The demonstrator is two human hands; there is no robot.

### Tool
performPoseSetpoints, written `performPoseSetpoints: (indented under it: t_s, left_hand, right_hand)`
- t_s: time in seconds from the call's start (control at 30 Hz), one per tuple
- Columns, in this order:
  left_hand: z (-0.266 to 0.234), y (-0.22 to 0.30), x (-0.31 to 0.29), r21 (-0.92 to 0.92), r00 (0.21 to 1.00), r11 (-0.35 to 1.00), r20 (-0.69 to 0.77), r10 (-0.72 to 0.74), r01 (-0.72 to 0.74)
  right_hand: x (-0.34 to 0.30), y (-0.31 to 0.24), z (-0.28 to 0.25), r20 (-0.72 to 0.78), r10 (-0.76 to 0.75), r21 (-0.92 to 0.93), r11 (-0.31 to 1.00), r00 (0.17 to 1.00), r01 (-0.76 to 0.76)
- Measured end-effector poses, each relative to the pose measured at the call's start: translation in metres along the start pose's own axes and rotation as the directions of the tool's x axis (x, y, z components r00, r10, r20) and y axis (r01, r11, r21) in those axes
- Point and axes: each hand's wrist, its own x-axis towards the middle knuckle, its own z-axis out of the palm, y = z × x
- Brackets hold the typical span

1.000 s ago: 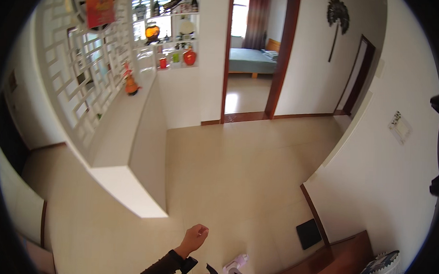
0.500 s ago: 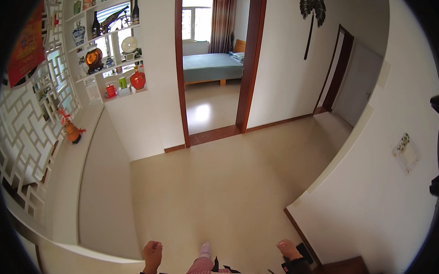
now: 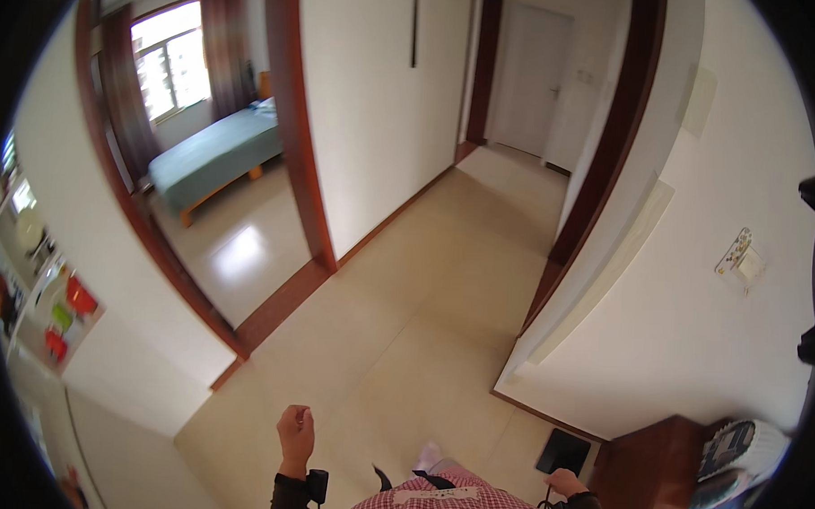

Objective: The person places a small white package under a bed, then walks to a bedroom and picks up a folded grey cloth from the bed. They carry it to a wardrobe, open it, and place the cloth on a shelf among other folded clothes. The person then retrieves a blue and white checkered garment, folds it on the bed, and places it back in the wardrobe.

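My left hand [image 3: 296, 437] is raised in front of me above the tiled floor, its fingers curled into a loose fist with nothing showing in them. A small black device [image 3: 317, 486] sits at its wrist, beside the dark sleeve. Lower and to the right, my right hand [image 3: 565, 482] is also curled closed, and I see nothing in it. Below it a thin black cord [image 3: 548, 503] shows by the wrist. A flat black square [image 3: 563, 452] lies on the floor just beyond this hand. Between my arms is a red checked garment [image 3: 444, 505], with one light-coloured foot [image 3: 429, 454] ahead of it.
A hallway floor [image 3: 489, 221] runs ahead to a white door [image 3: 530, 79]. On the left, a dark red door frame [image 3: 295, 134] opens onto a bed [image 3: 218, 158]. A brown wooden cabinet [image 3: 647, 465] stands at the right wall, below a light switch [image 3: 745, 264].
My view has swung right toward the hallway; the shelves and lattice slid off left. My left hand is higher in view, my right hand slightly lower and further right.
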Motion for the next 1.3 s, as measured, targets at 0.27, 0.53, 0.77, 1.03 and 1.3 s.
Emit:
performPoseSetpoints:
  t_s: [0.27, 0.53, 0.77, 1.03, 1.3]
  left_hand:
    - [0.143, 0.015, 0.224, 0.131, 0.977, 0.989, 0.212, 0.035, -0.063]
    - [0.19, -0.045, 0.415, 0.191, 0.992, 0.981, 0.12, -0.045, 0.021]
    - [0.346, -0.07, 0.643, 0.238, 0.973, 0.946, 0.121, 0.197, -0.221]
    - [0.608, 0.064, 0.838, -0.041, 0.806, 0.941, 0.506, 0.309, -0.335]
    - [0.826, 0.138, 0.973, -0.146, 0.719, 0.94, 0.611, 0.332, -0.31]
  right_hand:
    - [0.219, -0.072, -0.091, -0.329, 0.423, 0.245, 0.902, 0.844, -0.357]
    - [0.452, -0.169, -0.349, -0.387, 0.274, 0.34, 0.93, 0.88, -0.14]
    - [0.547, -0.114, -0.362, -0.392, 0.672, 0.545, 0.72, 0.629, -0.429]
    - [0.554, -0.1, -0.302, 0.288, 0.768, 0.625, 0.302, 0.573, -0.72]
    - [0.788, 0.009, -0.394, -0.012, 0.761, 0.543, 0.549, 0.648, -0.635]
